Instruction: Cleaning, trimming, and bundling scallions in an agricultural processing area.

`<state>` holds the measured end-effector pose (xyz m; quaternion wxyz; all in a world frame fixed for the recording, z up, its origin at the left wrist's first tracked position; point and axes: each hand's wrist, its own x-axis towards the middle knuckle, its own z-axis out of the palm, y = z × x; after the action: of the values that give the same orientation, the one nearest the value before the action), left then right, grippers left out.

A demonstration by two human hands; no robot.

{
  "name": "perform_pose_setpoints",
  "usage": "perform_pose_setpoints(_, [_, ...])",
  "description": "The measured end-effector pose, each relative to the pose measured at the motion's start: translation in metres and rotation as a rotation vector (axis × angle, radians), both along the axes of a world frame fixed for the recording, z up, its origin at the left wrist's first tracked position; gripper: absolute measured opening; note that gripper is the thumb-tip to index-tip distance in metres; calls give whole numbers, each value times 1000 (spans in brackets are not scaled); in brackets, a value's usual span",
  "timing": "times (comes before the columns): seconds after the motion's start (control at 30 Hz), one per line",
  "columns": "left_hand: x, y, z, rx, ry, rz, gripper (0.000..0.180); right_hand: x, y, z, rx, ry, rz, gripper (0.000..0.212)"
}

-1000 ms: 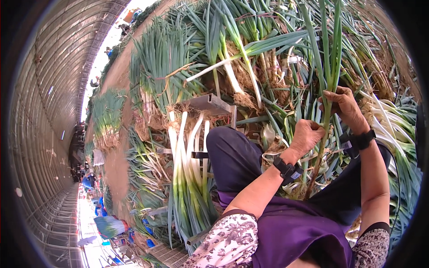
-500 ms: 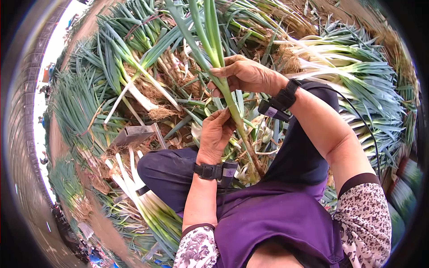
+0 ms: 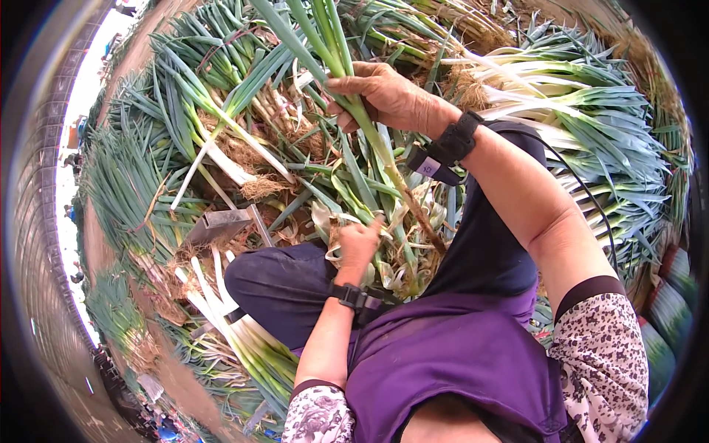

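A long green onion [image 3: 382, 151] slants across the middle, its leaves toward the far side and its brownish root end near my right thigh. My right hand [image 3: 395, 101] is closed round it just below where the leaves fan out. Lower down and apart from the stalk, my left hand [image 3: 358, 247] is curled over the heap of stripped leaves [image 3: 399, 275] between my legs. Whether a peel is pinched in its fingers is hidden. A pale strip of peel shows beside that hand.
Cleaned green onions [image 3: 240, 336] lie beside my left knee near a metal bracket [image 3: 216, 225]. Unpeeled bundles with roots [image 3: 284, 122] are heaped ahead and left. White-stemmed green onions [image 3: 546, 96] are piled at the right. A black cable [image 3: 591, 196] runs along my right arm.
My left hand has left the stalk and dropped toward the stripped leaves. My right hand has shifted slightly left and away from me with the green onion, whose lower stalk is now uncovered.
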<state>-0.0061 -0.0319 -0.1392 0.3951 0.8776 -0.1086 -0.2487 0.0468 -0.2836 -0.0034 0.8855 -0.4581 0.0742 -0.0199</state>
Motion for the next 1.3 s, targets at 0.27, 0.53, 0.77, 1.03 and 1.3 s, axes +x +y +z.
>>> perform_pose_setpoints(0.27, [28, -79, 87, -338, -706, -111, 33, -2, 19, -14, -273, 152, -209, 30])
perform_pose_setpoints(0.53, [40, -78, 53, -520, -519, 13, 25, 1, 6, -31, -584, 80, 148, 36])
perform_pose_setpoints(0.77, [29, -76, 65, -377, -811, -67, 23, 10, 27, -30, -762, 47, -97, 46])
perform_pose_setpoints(1.03, [42, -69, 57, -386, -680, -46, 10, 13, 31, -31, -863, 218, -105, 46])
perform_pose_setpoints(1.3, [51, -74, 55, -374, -954, -179, 12, 18, 36, -43, -946, 213, -287, 32])
